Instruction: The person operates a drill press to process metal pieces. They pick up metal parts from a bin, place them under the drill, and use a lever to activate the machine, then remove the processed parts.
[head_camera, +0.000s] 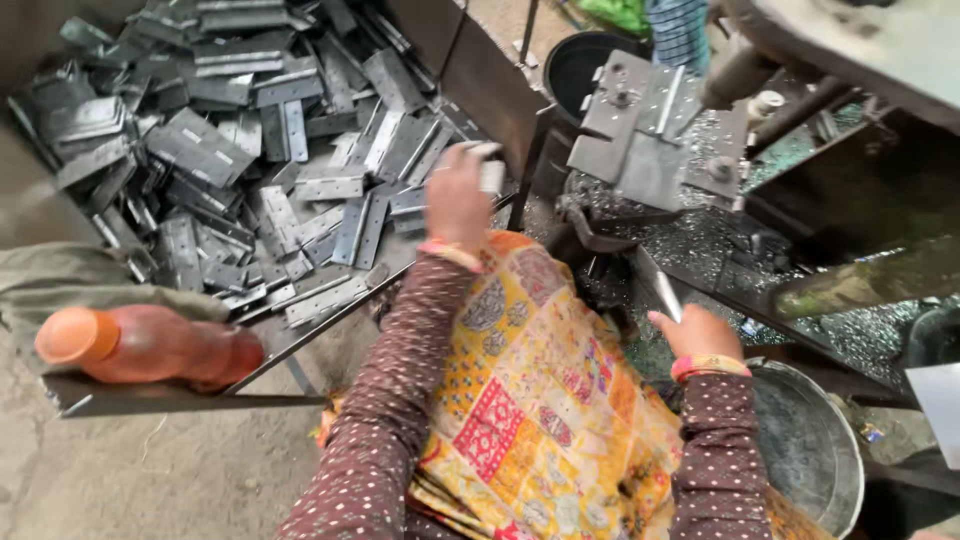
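Observation:
My left hand (457, 196) reaches over the edge of a bin (300, 345) heaped with grey metal hinge plates (230, 150) and is closed on one small plate (488, 165). My right hand (697, 333) grips a thin metal rod or lever (667, 296) near the base of a press machine (640, 130). Both arms wear dark dotted sleeves with a pink and yellow bangle at each wrist. A yellow patterned cloth (540, 400) covers my lap.
An orange plastic bottle (140, 345) lies on the bin's near-left rim. A round metal basin (815, 445) stands at the lower right. Metal shavings (690, 240) litter the machine bed. A dark bucket (580, 60) stands behind the press.

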